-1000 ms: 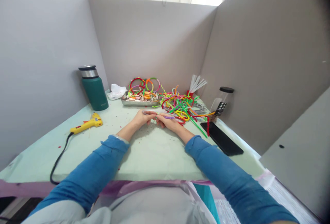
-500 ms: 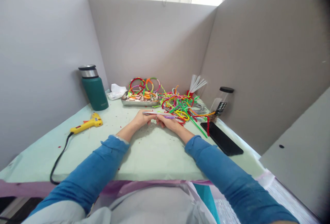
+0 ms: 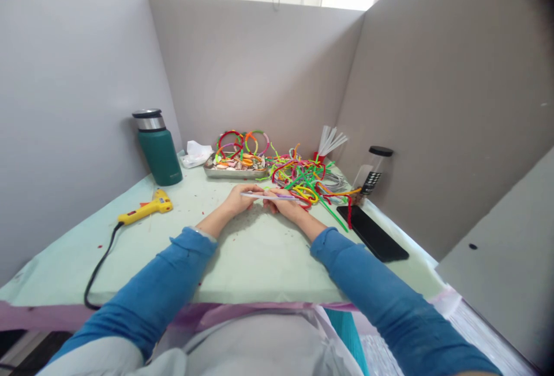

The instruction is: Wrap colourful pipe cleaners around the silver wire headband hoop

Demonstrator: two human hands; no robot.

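Note:
Over the middle of the table, my left hand (image 3: 239, 200) and my right hand (image 3: 281, 203) meet almost fingertip to fingertip. Both are closed on a thin, pale lilac pipe cleaner (image 3: 261, 196) that runs sideways across the fingers. A purple stretch shows against my right hand. The fingertips partly hide the strand, so I cannot tell whether it is bent or joined. Just beyond my right hand lies a tangled heap of coloured pipe cleaners (image 3: 298, 171), with a yellow loop (image 3: 306, 193) at its near side.
A metal tray (image 3: 236, 173) of small pieces stands at the back, with colourful rings (image 3: 231, 140) on it. On the left are a green bottle (image 3: 159, 155) and a yellow glue gun (image 3: 147, 209). A black phone (image 3: 375, 236) and clear jar (image 3: 373, 172) sit right.
The pale strand has tilted a little, its right end now lower and in front of my right hand. Both hands have stayed nearly in place.

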